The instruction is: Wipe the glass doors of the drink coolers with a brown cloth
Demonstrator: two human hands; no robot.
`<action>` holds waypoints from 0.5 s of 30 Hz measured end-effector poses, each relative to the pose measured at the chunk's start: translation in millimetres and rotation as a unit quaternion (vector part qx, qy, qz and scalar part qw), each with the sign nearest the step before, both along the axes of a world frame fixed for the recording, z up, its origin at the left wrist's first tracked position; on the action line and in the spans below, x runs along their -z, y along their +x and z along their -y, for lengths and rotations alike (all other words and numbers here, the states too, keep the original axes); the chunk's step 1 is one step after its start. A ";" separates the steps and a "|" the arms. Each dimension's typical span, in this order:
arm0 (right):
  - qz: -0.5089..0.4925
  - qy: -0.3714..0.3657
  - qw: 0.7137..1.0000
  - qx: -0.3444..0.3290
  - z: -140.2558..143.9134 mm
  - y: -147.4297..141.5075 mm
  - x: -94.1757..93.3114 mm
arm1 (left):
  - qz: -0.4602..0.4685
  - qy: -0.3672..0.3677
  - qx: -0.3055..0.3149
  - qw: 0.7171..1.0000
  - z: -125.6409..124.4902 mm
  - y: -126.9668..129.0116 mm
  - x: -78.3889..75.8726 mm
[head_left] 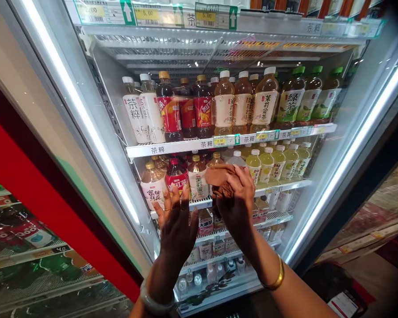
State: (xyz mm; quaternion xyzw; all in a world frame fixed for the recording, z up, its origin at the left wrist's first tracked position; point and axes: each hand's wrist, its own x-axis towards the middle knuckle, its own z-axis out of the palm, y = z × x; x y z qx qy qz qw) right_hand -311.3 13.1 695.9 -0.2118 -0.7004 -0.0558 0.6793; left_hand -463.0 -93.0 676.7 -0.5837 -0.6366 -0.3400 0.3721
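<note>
My right hand [239, 201] is closed on a crumpled brown cloth [219, 179], held up in front of the second shelf of a lit drinks cooler [96, 132]. The cloth covers a pale tea bottle [199, 179] and its neighbours in part. My left hand [175, 225] is raised beside it, palm forward and fingers spread, holding nothing, in front of a red-labelled bottle [176, 176]. Faint reflections lie across the cooler front. I cannot tell whether either hand touches glass. A gold bangle is on my right wrist and a pale one on my left.
The top shelf [172, 148] carries white, red, amber and green-capped tea bottles with price tags along its edge. Yellow-green bottles [275, 161] stand right of the cloth. Small bottles and cartons fill the lower racks. A red panel [36, 190] and another cooler are at left.
</note>
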 end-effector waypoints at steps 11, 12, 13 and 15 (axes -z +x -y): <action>0.103 0.036 0.994 -0.027 11.6 -5.3 34.3 | 0.041 -0.005 -0.024 0.999 26.0 -28.6 17.5; 0.075 0.027 0.997 -0.014 9.2 -4.2 26.2 | 0.042 -0.004 -0.028 0.999 26.6 -28.5 17.1; 0.052 0.018 0.998 -0.008 8.9 -6.1 15.9 | 0.042 -0.001 -0.030 0.999 26.9 -27.9 16.7; 0.037 0.009 0.999 -0.015 14.7 -18.7 -3.9 | 0.043 0.002 -0.028 0.999 27.2 -26.6 16.9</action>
